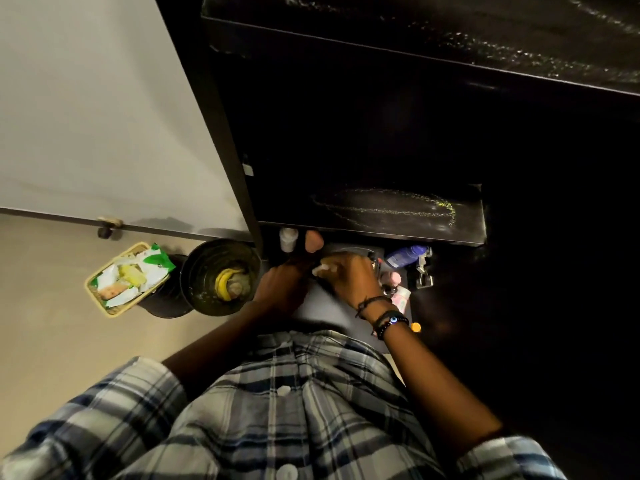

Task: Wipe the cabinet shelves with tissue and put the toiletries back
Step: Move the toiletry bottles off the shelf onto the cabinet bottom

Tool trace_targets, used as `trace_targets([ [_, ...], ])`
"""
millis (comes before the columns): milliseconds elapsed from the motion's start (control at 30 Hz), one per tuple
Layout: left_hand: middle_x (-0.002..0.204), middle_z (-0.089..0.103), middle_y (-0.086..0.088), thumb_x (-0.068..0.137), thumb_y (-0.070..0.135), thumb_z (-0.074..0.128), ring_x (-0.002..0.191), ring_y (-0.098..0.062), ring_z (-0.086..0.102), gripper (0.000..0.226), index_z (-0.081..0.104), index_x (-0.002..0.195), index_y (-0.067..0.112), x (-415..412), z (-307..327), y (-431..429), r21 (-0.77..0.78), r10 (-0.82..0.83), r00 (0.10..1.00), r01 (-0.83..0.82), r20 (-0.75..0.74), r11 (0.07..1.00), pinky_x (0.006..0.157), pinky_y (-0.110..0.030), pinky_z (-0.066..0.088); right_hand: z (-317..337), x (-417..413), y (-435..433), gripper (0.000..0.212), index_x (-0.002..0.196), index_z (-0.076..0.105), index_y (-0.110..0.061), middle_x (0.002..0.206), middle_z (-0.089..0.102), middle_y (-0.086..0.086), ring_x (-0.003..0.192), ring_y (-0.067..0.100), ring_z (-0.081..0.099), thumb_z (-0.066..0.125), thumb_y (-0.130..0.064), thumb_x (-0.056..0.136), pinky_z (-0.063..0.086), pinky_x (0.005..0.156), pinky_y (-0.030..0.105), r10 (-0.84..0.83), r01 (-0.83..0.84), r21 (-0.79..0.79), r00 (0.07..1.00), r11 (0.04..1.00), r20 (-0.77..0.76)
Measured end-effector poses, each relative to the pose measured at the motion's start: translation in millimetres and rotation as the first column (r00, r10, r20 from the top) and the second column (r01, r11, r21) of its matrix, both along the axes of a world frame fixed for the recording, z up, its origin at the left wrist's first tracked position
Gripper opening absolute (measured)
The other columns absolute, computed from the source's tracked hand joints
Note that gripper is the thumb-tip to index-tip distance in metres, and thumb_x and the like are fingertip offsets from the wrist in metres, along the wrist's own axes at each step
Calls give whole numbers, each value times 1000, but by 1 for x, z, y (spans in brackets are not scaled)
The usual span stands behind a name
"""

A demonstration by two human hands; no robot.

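The dark cabinet has two shelves in view, an upper one (pixel 450 39) and a lower one (pixel 398 213), both streaked with pale smears. Below the lower shelf, over a grey counter (pixel 322 306), my right hand (pixel 349 278) grips a wad of white tissue (pixel 323 270). My left hand (pixel 280 289) lies close beside the tissue, its fingertips lost in shadow. Toiletries stand around the hands: a white bottle (pixel 288 239), a brown round-topped item (pixel 313 241), a blue bottle (pixel 405 256) lying on its side, and small pink items (pixel 396 284).
A round bin (pixel 221 277) holding a banana peel stands on the floor at the left, beside a wicker basket (pixel 126 280) of packets. A white door (pixel 104 109) fills the upper left. A metal hinge (pixel 424 270) hangs right of the blue bottle. An orange cap (pixel 415 327) lies near my right wrist.
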State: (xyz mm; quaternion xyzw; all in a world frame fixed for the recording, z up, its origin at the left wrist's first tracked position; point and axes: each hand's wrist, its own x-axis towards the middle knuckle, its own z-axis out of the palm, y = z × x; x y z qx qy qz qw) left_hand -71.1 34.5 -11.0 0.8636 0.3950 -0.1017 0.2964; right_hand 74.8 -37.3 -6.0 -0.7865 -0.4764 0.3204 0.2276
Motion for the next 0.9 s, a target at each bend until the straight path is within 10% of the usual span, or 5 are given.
trace_targets([
  [200,114,64,-15,90,31,56,103,-39,59,29,59,116,19,-7,4,9,-29,120,984,-117,130,993,76,-39,43,1,-8,16,17,97,74,-17,96,75,0,87,6,66,70,-24,82,48,74,18,55,-55,3,992,998,-112],
  [533,90,65,-31,90,21,58,89,-49,59,22,62,87,-1,-10,-18,18,-87,295,944,-285,148,955,64,-38,35,-24,35,-51,47,120,60,-8,127,54,17,112,38,54,56,8,76,50,93,39,-47,164,-252,910,954,413],
  [900,91,67,-28,86,19,60,93,-45,61,20,68,85,0,-3,-40,19,-145,475,877,-462,73,875,64,-33,31,-32,47,-62,47,122,57,-1,130,51,19,117,42,43,45,14,79,47,91,42,152,37,-365,867,930,474],
])
